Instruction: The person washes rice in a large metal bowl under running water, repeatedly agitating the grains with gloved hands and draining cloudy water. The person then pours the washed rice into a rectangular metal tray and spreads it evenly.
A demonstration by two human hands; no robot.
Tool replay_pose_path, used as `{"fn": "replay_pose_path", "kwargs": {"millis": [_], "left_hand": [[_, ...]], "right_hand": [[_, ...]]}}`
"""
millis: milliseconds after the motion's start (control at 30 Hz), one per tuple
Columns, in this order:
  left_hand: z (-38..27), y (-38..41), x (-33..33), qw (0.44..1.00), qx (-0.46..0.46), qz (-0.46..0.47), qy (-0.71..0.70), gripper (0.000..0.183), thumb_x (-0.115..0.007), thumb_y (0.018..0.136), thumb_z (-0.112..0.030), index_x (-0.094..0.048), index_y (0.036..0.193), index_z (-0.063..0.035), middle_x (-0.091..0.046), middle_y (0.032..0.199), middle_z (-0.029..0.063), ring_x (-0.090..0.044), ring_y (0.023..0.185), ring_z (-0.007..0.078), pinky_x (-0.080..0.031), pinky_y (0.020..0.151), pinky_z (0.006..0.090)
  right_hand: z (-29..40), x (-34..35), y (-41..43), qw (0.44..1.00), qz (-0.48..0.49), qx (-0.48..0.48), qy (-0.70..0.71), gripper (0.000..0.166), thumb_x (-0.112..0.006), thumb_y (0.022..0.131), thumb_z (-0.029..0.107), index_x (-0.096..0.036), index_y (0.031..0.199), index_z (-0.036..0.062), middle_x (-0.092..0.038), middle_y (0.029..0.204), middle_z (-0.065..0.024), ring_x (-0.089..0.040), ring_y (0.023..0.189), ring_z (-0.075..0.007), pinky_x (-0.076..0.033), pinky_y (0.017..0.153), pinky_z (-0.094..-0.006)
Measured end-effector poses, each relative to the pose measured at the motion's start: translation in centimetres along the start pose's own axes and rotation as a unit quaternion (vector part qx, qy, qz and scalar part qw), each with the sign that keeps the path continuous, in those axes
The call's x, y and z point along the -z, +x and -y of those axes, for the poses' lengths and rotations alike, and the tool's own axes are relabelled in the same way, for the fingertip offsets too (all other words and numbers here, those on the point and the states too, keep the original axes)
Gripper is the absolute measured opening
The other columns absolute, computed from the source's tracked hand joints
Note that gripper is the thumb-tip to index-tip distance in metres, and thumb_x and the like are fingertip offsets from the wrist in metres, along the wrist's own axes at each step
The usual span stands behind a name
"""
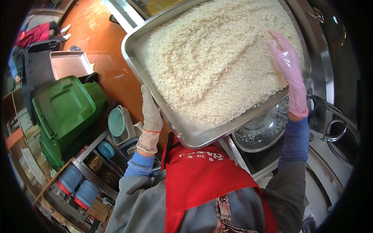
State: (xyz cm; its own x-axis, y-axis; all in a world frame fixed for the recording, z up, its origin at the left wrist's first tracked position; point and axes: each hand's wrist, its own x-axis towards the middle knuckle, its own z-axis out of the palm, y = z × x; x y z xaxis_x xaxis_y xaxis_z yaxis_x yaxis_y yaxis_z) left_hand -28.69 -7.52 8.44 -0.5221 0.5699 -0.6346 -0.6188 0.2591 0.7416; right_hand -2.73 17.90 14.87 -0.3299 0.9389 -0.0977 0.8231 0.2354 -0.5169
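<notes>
A large rectangular metal tray [204, 141] is tilted in front of me, with a thick layer of white rice grains [215, 67] spread over most of it. My left hand [151, 112], in a white knitted glove, lies against the tray's left outer side; its fingers are straight and the thumb is hidden. Over the rice at the tray's right end is my right hand [284, 56], in a pink rubber glove, with bent fingers apart and no object in it. Whether its fingertips touch the rice I cannot tell. Below the tray's lower right edge, a round metal bowl [256, 145] has scattered grains in it.
A metal counter edge [325, 61] and a metal hose fitting [335, 131] are at the right. On the left stand a green wheeled bin [67, 107], a dark bin [36, 67] with a shallow tray [70, 64], and plastic tubs [116, 121]. A person [35, 35] is at the upper left.
</notes>
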Motion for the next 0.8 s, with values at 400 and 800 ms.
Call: {"fn": "replay_pose_path", "kwargs": {"millis": [400, 800], "left_hand": [[3.3, -9.7, 2.1, 0.914, -0.171, 0.033, 0.366, 0.073, -0.052, 0.079, -0.040, -0.018, 0.132, -0.0033, -0.038, 0.124, 0.0228, -0.045, 0.109, 0.0340, -0.036, 0.091, 0.0380], [0.5, -3.6, -0.5, 0.846, -0.220, -0.121, 0.470, 0.074, -0.050, 0.075, -0.045, -0.020, 0.131, -0.0068, -0.040, 0.122, 0.0237, -0.051, 0.098, 0.0397, -0.038, 0.085, 0.0450]], "right_hand": [[3.9, -3.3, -4.3, 0.977, -0.087, 0.192, -0.043, 0.033, -0.061, 0.072, 0.016, -0.055, 0.100, -0.0004, -0.051, 0.110, -0.0213, -0.049, 0.102, -0.0354, -0.040, 0.086, -0.0385], [5.4, -0.9, -6.8, 0.977, -0.098, 0.188, -0.033, 0.027, -0.055, 0.079, 0.010, -0.055, 0.104, 0.0007, -0.055, 0.105, -0.0168, -0.053, 0.097, -0.0292, -0.040, 0.087, -0.0338]]}}
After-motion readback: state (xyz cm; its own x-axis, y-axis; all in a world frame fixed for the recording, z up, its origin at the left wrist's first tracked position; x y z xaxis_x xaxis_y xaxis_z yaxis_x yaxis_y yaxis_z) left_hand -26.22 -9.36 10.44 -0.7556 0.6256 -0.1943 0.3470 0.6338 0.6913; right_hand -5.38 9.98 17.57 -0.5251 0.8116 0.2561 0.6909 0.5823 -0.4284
